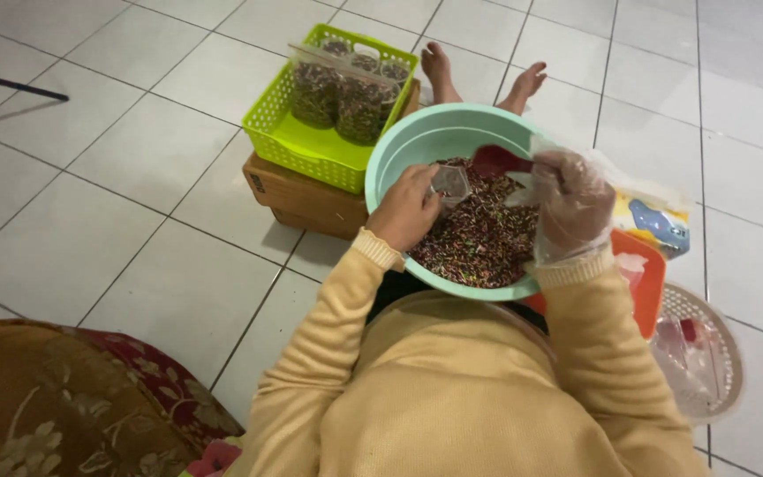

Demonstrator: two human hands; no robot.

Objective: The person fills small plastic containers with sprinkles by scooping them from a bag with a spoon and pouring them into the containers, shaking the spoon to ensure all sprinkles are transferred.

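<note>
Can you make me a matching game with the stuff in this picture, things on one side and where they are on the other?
Things:
1. green basket
2. red scoop
3. small clear bag
4. round mesh tray

Places:
A. in the gloved right hand, over the bowl
B. on a brown cardboard box
C. on the floor at the far right edge
D. in the bare left hand, inside the teal bowl

Pairs: 1-B, 2-A, 3-D, 4-C
</note>
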